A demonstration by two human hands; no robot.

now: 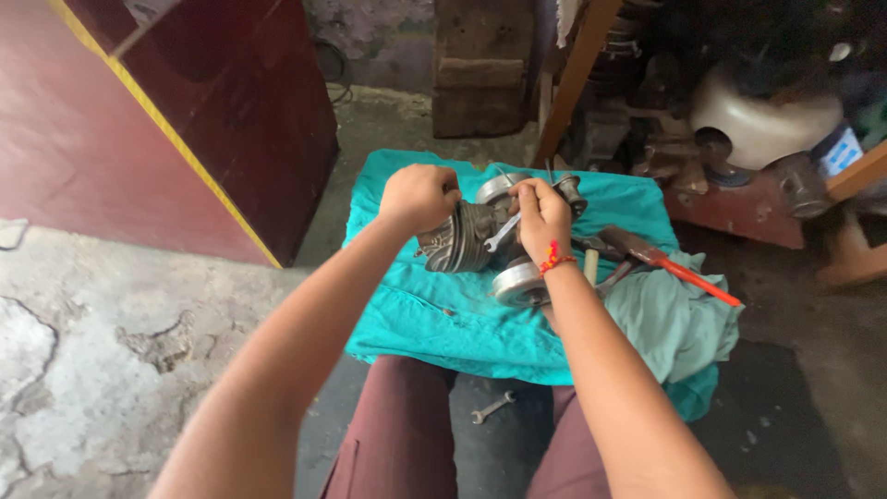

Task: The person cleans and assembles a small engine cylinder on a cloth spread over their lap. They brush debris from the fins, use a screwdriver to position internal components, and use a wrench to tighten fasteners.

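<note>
No real containers here, the closest thing is a teal cloth (pixel 443 323) draped over a low stand, and it carries everything. On it sits a small grey metal engine block (pixel 462 242), cast and finned, dull and greasy looking, roughly in the middle of the cloth towards the far side. A round, shiny metal disc (pixel 516 283) pokes out at its near right end, and another round silver part (pixel 499 188) sits at the far end.

Left hand (pixel 420 196) is clenched over the far-left top of the engine block, fist closed, can't see exactly what part it has inside. Right hand (pixel 543 220) is closed on a small silver spanner (pixel 499 236), whose open end is against the block just left of the fingers. There's a red thread band (pixel 556 260) on that wrist.

To the right of the engine, still on the cloth, lies a tool with long red handles (pixel 688 274) and a dark rusty head, next to a bunched-up paler green rag (pixel 670 323). A second small spanner (pixel 492 407) lies on the dark floor near the person's knees, between the maroon trouser legs (pixel 397 444).

Floor on the left is rough cracked concrete (pixel 102 351). A dark red panel with a yellow stripe (pixel 185 111) stands far left, and a cream rounded metal cover (pixel 762 115) sits among clutter far right.
</note>
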